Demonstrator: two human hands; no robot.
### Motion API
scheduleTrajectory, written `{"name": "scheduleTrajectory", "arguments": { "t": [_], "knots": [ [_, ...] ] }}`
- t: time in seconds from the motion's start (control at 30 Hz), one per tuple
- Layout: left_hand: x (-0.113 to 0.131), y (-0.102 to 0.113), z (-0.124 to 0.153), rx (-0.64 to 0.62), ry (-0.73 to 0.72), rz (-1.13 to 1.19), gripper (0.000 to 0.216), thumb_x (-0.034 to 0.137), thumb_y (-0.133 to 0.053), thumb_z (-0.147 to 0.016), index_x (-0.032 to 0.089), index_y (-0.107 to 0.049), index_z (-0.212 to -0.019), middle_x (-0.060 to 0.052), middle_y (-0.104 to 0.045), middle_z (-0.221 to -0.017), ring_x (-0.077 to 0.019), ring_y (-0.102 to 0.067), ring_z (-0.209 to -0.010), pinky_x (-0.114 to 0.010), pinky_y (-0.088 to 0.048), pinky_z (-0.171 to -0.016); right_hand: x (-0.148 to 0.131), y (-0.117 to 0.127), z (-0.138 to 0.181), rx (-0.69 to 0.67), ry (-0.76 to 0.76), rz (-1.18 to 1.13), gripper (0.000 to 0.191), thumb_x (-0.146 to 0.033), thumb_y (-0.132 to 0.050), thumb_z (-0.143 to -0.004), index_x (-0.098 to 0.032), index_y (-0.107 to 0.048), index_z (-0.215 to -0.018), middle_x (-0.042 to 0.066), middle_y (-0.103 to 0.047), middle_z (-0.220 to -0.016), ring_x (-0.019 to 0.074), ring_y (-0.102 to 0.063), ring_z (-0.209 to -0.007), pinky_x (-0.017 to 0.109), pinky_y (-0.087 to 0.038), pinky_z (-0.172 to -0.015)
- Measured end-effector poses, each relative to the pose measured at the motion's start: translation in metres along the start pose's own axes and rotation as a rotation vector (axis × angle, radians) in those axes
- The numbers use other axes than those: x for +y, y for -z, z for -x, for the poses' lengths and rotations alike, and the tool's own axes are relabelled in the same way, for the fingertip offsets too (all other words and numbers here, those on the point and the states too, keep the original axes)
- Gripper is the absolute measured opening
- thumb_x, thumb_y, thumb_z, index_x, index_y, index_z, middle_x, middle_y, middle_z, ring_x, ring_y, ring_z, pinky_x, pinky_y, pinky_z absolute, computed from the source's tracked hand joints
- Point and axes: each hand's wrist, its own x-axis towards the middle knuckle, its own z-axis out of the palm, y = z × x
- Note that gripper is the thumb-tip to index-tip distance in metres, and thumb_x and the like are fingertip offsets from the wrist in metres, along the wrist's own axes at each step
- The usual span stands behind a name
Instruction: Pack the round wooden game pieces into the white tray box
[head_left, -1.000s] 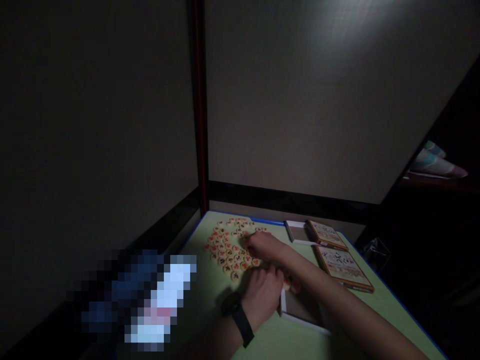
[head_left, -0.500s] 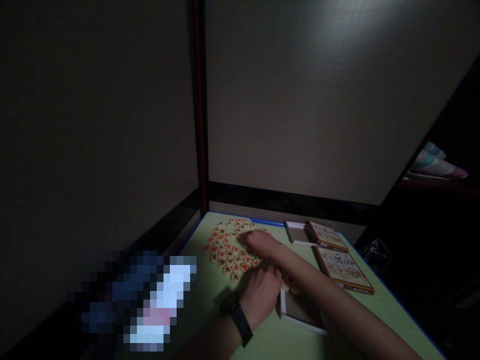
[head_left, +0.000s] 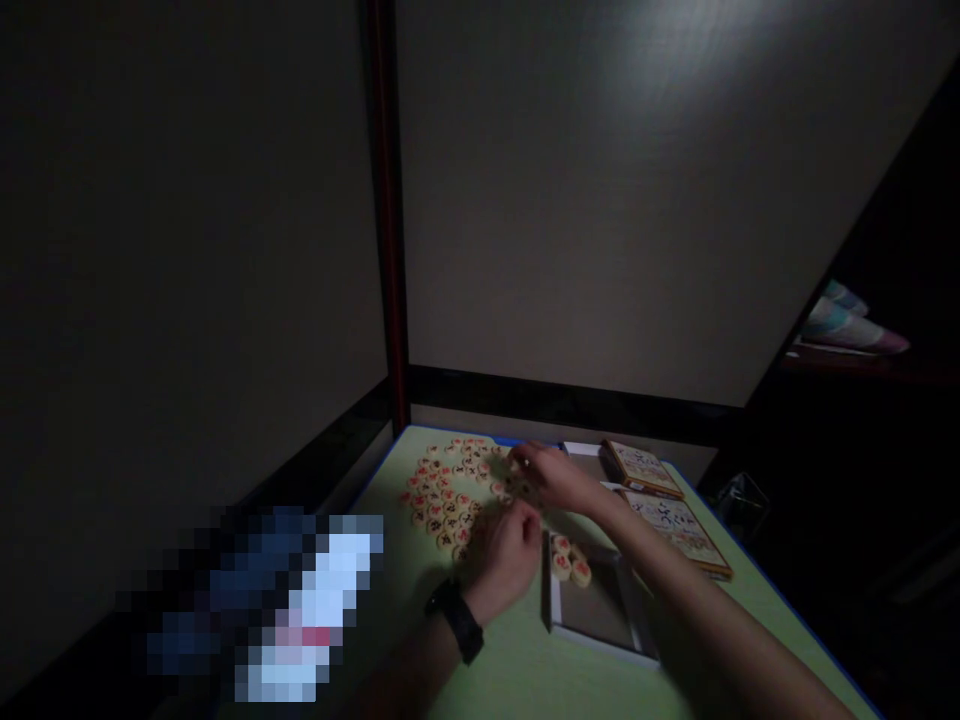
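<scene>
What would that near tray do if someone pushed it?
The tray lies flat with low walls, so it would probably slide rather than tip. Those walls look thin, so it may be light and flex a little. The pieces inside leave bare space, so they might shift.

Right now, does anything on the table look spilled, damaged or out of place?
Nothing clearly stands out in this dim light. Round pieces lie loose on the table, with a few bunched at one end of the near tray.
</scene>
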Motion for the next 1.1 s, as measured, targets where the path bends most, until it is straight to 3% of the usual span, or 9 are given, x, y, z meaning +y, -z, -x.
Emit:
{"name": "scheduleTrajectory", "arguments": {
  "t": [0.1, 0.2, 0.33, 0.47, 0.7, 0.83, 0.97, 1.1],
  "knots": [
    [0.000, -0.002, -0.006, -0.066, 0.110, 0.622, 0.022, 0.035, -0.047, -0.099, 0.018, -0.059, -0.106, -0.008, -0.068, -0.100, -0.0159, -0.067, -0.080, -0.032, -0.055, -0.078, 0.006, 0.004, 0.033, 0.179, 0.028, -0.182, 0.022, -0.009, -0.050, -0.089, -0.014, -0.061, -0.108, 0.012, -0.067, -0.104, 0.0209, -0.063, -0.092, 0.029, -0.045, -0.078],
    [0.001, -0.001, -0.006, -0.176, 0.080, 0.962, 0.044, 0.054, -0.063, -0.089, 0.015, -0.060, -0.111, -0.011, -0.068, -0.104, -0.0191, -0.068, -0.091, -0.036, -0.053, -0.089, -0.002, -0.001, 0.064, 0.200, 0.062, -0.261, 0.021, -0.011, -0.049, -0.092, -0.016, -0.060, -0.110, 0.012, -0.067, -0.104, 0.0210, -0.063, -0.092, 0.030, -0.047, -0.079],
    [-0.004, -0.001, -0.002, -0.218, 0.075, 0.993, 0.054, 0.058, -0.079, -0.073, 0.013, -0.064, -0.098, -0.008, -0.068, -0.093, -0.0206, -0.067, -0.091, -0.039, -0.051, -0.091, -0.019, -0.013, 0.086, 0.213, -0.017, -0.242, 0.023, -0.011, -0.052, -0.089, -0.017, -0.059, -0.110, 0.010, -0.066, -0.102, 0.0217, -0.063, -0.092, 0.031, -0.048, -0.079],
    [-0.008, -0.002, -0.001, -0.235, 0.052, 0.986, 0.049, 0.053, -0.083, -0.070, 0.012, -0.064, -0.089, -0.005, -0.065, -0.088, -0.0185, -0.065, -0.086, -0.036, -0.051, -0.088, -0.023, -0.021, 0.092, 0.269, -0.065, -0.239, 0.017, -0.013, -0.053, -0.091, -0.018, -0.060, -0.105, 0.009, -0.067, -0.099, 0.0218, -0.064, -0.091, 0.031, -0.049, -0.078],
    [-0.005, 0.006, 0.000, -0.230, 0.078, 0.970, 0.046, 0.046, -0.083, -0.072, 0.014, -0.067, -0.100, -0.009, -0.068, -0.102, -0.0139, -0.063, -0.079, -0.027, -0.049, -0.075, -0.009, -0.005, 0.110, 0.411, -0.094, -0.374, 0.012, -0.018, -0.055, -0.091, -0.019, -0.061, -0.101, 0.007, -0.068, -0.094, 0.0191, -0.065, -0.082, 0.030, -0.052, -0.074],
    [-0.001, 0.008, 0.002, -0.248, 0.063, 0.953, 0.039, 0.042, -0.082, -0.074, 0.013, -0.070, -0.096, -0.012, -0.069, -0.110, -0.0149, -0.062, -0.085, -0.028, -0.049, -0.080, -0.002, 0.000, 0.121, 0.436, -0.104, -0.459, 0.017, -0.017, -0.055, -0.091, -0.020, -0.064, -0.105, 0.008, -0.070, -0.098, 0.0192, -0.067, -0.082, 0.031, -0.053, -0.074],
    [0.001, 0.007, 0.003, -0.269, 0.077, 0.992, 0.041, 0.038, -0.086, -0.069, 0.013, -0.073, -0.099, -0.010, -0.069, -0.104, -0.0153, -0.060, -0.087, -0.029, -0.047, -0.084, -0.003, -0.006, 0.120, 0.430, -0.102, -0.539, 0.013, -0.016, -0.059, -0.088, -0.021, -0.067, -0.095, 0.008, -0.071, -0.098, 0.0214, -0.067, -0.089, 0.032, -0.053, -0.076],
    [0.004, 0.008, 0.004, -0.310, 0.091, 1.026, 0.044, 0.040, -0.088, -0.067, 0.012, -0.073, -0.098, -0.006, -0.066, -0.093, -0.0113, -0.057, -0.080, -0.025, -0.045, -0.077, -0.011, -0.011, 0.117, 0.436, -0.085, -0.567, 0.012, -0.017, -0.060, -0.088, -0.021, -0.067, -0.098, 0.007, -0.070, -0.099, 0.0199, -0.066, -0.089, 0.031, -0.053, -0.079]
  ]
}}
